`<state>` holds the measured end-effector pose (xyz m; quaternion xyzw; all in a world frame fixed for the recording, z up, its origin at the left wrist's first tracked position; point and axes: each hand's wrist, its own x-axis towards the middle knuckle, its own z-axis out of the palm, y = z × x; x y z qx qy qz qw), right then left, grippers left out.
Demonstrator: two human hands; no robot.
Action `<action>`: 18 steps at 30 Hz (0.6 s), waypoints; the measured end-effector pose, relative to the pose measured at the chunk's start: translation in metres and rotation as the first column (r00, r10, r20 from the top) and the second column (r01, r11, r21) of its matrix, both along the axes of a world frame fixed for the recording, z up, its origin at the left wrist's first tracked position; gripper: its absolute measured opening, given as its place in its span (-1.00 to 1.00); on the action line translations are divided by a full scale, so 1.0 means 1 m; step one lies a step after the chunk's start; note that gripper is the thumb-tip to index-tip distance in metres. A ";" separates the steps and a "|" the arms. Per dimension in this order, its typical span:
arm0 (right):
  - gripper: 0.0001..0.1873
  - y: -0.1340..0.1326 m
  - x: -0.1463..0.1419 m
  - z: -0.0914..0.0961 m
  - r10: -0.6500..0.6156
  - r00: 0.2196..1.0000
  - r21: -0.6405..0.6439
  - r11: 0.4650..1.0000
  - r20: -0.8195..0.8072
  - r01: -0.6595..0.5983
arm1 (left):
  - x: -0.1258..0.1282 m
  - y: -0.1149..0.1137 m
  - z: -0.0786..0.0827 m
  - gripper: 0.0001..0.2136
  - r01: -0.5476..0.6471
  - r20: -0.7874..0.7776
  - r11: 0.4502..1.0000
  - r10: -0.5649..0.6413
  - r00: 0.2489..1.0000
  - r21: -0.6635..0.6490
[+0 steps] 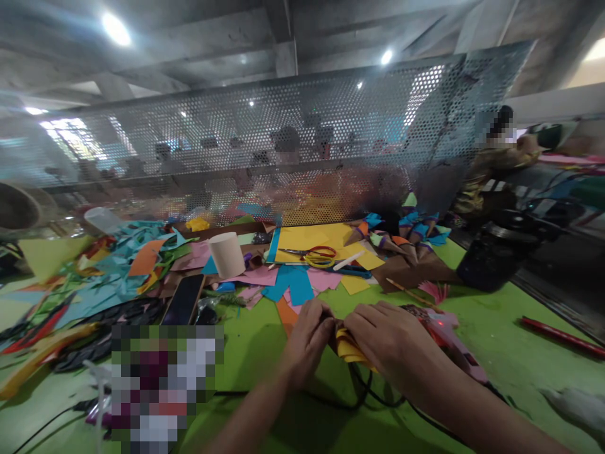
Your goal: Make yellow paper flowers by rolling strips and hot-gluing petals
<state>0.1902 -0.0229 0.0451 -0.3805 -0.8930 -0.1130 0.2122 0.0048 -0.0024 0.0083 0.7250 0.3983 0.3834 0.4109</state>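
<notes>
Yellow folded paper [348, 350] was pinched between both hands, well on the near side of the scissors [316, 255] and low over the green table [477, 328]; left hand [307, 337] had its fingers curled tight on one end, right hand [391, 343] was closed over the other end and covered most of it, so honestly couldn't see much of the fold itself; a pink glue gun [449, 337] lay just to the right of the hands, nearer me than the scissors, with a tiny red light on; a black cable [359, 394] looped under the wrists, nearer still; the scissors themselves (red and yellow handles) sat on a big yellow sheet [302, 238]; left of the scissors stood a cream paper cup [227, 254], tilted a bit, and nearer than that a dark phone [184, 299] lay flat; right of the scissors was a bunch of little paper cones [401, 243] and further right a black container [491, 258]; a heap of coloured paper scraps [118, 271] spread far left of the scissors; behind them ran a perforated metal screen [283, 151]; a red stick [562, 336] lay far off right.
</notes>
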 end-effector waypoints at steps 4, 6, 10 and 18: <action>-0.78 0.001 0.000 -0.002 -0.017 1.000 -0.020 1.000 0.012 0.017 | 0.000 -0.001 0.005 -0.76 0.029 -0.044 0.999 -0.028 0.999 0.017; -0.79 0.001 -0.001 -0.003 -0.022 1.000 -0.045 0.999 0.016 0.022 | 0.000 -0.001 0.005 -0.75 0.038 -0.059 0.999 -0.036 0.998 0.026; -0.79 0.002 -0.003 -0.005 -0.021 1.000 -0.085 0.996 0.012 0.022 | -0.001 0.000 0.002 -0.71 0.032 -0.099 0.999 -0.029 0.995 0.029; -0.88 0.002 -0.003 0.004 0.014 0.996 -0.112 0.993 -0.086 -0.023 | -0.001 0.001 0.002 -0.70 0.037 -0.064 0.999 -0.039 0.997 -0.024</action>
